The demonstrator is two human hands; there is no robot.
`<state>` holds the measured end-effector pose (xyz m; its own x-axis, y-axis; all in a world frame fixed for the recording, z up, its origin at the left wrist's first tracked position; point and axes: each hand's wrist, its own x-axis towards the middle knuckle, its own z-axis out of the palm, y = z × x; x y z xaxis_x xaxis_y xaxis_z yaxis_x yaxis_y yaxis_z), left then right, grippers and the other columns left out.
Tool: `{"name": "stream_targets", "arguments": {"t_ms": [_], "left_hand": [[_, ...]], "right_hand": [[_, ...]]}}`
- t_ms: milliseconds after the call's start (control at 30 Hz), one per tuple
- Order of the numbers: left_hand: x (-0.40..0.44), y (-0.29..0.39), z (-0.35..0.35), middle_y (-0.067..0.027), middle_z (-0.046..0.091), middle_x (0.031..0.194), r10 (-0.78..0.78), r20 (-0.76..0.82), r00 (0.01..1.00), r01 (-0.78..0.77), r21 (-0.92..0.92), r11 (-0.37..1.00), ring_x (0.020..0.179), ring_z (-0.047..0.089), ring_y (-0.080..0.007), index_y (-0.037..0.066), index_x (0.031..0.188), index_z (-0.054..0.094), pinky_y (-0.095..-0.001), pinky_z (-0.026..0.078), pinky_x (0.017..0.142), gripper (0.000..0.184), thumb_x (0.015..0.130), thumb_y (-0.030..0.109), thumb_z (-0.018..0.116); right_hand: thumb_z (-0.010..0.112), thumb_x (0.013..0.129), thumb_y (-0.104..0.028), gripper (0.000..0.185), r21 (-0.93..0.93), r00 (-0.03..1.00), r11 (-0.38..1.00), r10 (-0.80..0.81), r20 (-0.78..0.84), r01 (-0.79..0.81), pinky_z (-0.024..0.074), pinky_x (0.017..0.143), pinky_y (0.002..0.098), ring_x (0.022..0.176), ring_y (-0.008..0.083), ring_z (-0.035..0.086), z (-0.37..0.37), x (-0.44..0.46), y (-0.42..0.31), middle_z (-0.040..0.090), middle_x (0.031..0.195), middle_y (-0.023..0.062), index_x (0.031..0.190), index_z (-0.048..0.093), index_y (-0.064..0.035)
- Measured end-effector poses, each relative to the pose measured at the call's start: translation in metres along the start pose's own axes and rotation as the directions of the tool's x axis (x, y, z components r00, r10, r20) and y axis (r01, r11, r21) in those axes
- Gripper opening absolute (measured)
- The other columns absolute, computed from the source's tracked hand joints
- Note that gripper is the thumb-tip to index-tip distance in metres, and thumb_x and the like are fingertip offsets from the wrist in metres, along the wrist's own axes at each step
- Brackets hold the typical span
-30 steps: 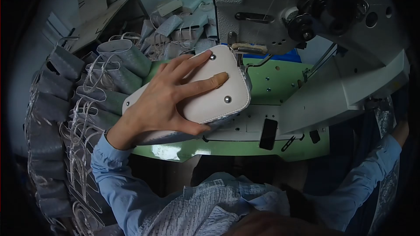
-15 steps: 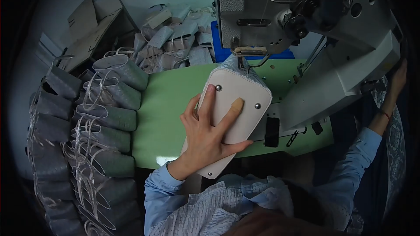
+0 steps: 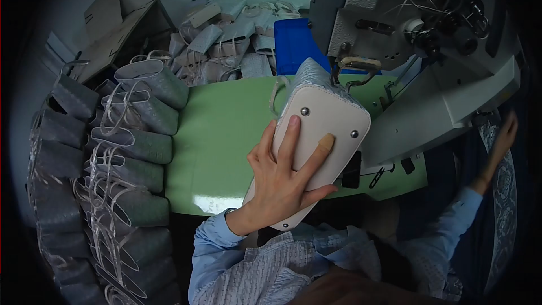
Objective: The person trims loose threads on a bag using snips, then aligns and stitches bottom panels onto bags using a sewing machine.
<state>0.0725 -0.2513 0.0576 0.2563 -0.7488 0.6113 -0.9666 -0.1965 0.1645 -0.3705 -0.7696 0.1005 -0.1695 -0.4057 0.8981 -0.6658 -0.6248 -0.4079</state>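
Note:
A handbag (image 3: 324, 104) with a cream base, metal studs and a pale patterned side is tilted base-up at the sewing machine (image 3: 370, 28). Its upper side meets the parts under the machine's head; the exact contact is hidden. My left hand (image 3: 279, 183) lies spread on the base, fingers apart, one fingertip wrapped in a tan cover. A thin handle loop (image 3: 275, 93) shows at the bag's left. Far to the right, beyond the machine's arm, is my right hand (image 3: 501, 138), close to a patterned strip of material (image 3: 504, 209). Its fingers are blurred, and no held thing shows.
Rows of grey bags (image 3: 144, 149) with handles stand along the left of the green tabletop (image 3: 206, 130). More bags (image 3: 226, 45) are heaped behind, near cardboard (image 3: 121, 28) and a blue bin (image 3: 296, 45). A phone (image 3: 351, 172) and small black tools (image 3: 381, 175) lie right of the bag.
The machine's head has swung to the right, uncovering more of the blue bin. My left hand and the handbag have shifted right with it. My right hand has come lower and slightly left.

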Motion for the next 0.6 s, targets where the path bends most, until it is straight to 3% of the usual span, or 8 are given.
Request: {"name": "stream_targets", "arguments": {"t_ms": [67, 100, 133, 167, 200, 233, 400, 600], "left_hand": [[-0.003, 0.000, 0.000, -0.0281, 0.023, 0.152, -0.004, 0.016, 1.000, 0.004, -0.010, 1.000, 0.128, 0.031, -0.0509, 0.024, 0.131, 0.059, -0.0546, 0.031, 0.091, 0.079, 0.066, 0.066, 0.073], [-0.003, 0.001, -0.002, -0.0277, 0.023, 0.153, 0.005, 0.030, 1.000, -0.004, -0.022, 1.000, 0.129, 0.030, -0.0515, 0.025, 0.132, 0.059, -0.0546, 0.031, 0.090, 0.079, 0.065, 0.066, 0.073], [-0.004, 0.002, -0.003, -0.0272, 0.022, 0.153, 0.013, 0.044, 0.999, -0.012, -0.035, 0.999, 0.130, 0.029, -0.0521, 0.025, 0.132, 0.059, -0.0546, 0.031, 0.089, 0.080, 0.065, 0.066, 0.073], [-0.005, 0.002, -0.003, -0.0272, 0.022, 0.153, 0.005, 0.042, 0.999, -0.004, -0.035, 0.999, 0.130, 0.029, -0.0521, 0.025, 0.132, 0.059, -0.0546, 0.031, 0.089, 0.080, 0.065, 0.066, 0.073], [-0.005, 0.003, -0.003, -0.0251, 0.021, 0.155, -0.013, 0.051, 0.999, 0.016, -0.067, 0.998, 0.131, 0.028, -0.0513, 0.028, 0.135, 0.055, -0.0530, 0.029, 0.091, 0.081, 0.064, 0.062, 0.075], [-0.006, 0.004, -0.003, -0.0230, 0.020, 0.156, -0.027, 0.064, 0.998, 0.034, -0.099, 0.995, 0.133, 0.027, -0.0506, 0.031, 0.139, 0.052, -0.0514, 0.027, 0.093, 0.083, 0.064, 0.057, 0.076], [-0.015, 0.005, -0.001, -0.0293, 0.022, 0.153, -0.013, 0.065, 0.998, 0.014, -0.018, 1.000, 0.131, 0.028, -0.0530, 0.025, 0.131, 0.060, -0.0553, 0.031, 0.091, 0.080, 0.064, 0.065, 0.074], [-0.072, 0.010, -0.001, -0.0376, 0.016, 0.150, -0.161, 0.095, 0.982, 0.170, -0.093, 0.981, 0.133, 0.024, -0.0532, 0.011, 0.141, 0.046, -0.0581, 0.026, 0.099, 0.095, 0.065, 0.058, 0.078]], "right_hand": [[0.053, 0.101, -0.028, 0.039, 0.023, 0.979, 0.994, 0.097, 0.179, -0.103, 0.0450, 0.099, 0.0319, 0.118, 0.0230, 0.057, 0.002, -0.118, 0.023, 0.059, 0.128, 0.0157, 0.128, 0.057, -0.0009], [0.058, 0.099, -0.021, 0.027, 0.092, 0.963, 0.988, 0.096, 0.251, -0.122, 0.0465, 0.093, 0.0321, 0.102, 0.0211, 0.059, 0.007, -0.196, 0.022, 0.063, 0.110, 0.0127, 0.115, 0.059, 0.0005], [0.056, 0.099, -0.019, 0.021, -0.004, 0.842, 0.956, 0.260, 0.474, -0.293, 0.0466, 0.087, 0.0304, 0.092, 0.0190, 0.058, 0.004, -0.274, 0.051, 0.062, 0.098, 0.0099, 0.107, 0.059, -0.0001], [0.050, 0.100, -0.032, 0.036, -0.058, 0.725, 0.911, 0.362, 0.585, -0.408, 0.0470, 0.081, 0.0356, 0.086, 0.0231, 0.058, 0.002, -0.348, 0.082, 0.060, 0.094, 0.0130, 0.101, 0.057, 0.0028], [0.056, 0.096, -0.022, 0.024, -0.304, 0.613, 0.889, 0.456, 0.645, -0.342, 0.0464, 0.084, 0.0346, 0.086, 0.0234, 0.057, -0.005, -0.390, 0.020, 0.061, 0.094, 0.0145, 0.101, 0.058, 0.0016], [0.060, 0.094, -0.027, 0.032, -0.272, 0.442, 0.818, 0.517, 0.733, -0.507, 0.0458, 0.085, 0.0401, 0.091, 0.0301, 0.057, -0.006, -0.424, 0.001, 0.059, 0.098, 0.0200, 0.106, 0.058, 0.0028], [0.067, 0.088, -0.024, 0.042, -0.452, 0.574, 0.880, 0.448, 0.685, -0.146, 0.0433, 0.087, 0.0502, 0.103, 0.0394, 0.051, 0.000, -0.488, -0.100, 0.054, 0.109, 0.0248, 0.118, 0.055, 0.0039], [0.067, 0.082, -0.010, 0.039, -0.333, 0.600, 0.926, 0.370, 0.709, -0.178, 0.0418, 0.091, 0.0502, 0.104, 0.0411, 0.050, 0.000, -0.500, -0.088, 0.055, 0.108, 0.0234, 0.117, 0.056, 0.0029]]}}
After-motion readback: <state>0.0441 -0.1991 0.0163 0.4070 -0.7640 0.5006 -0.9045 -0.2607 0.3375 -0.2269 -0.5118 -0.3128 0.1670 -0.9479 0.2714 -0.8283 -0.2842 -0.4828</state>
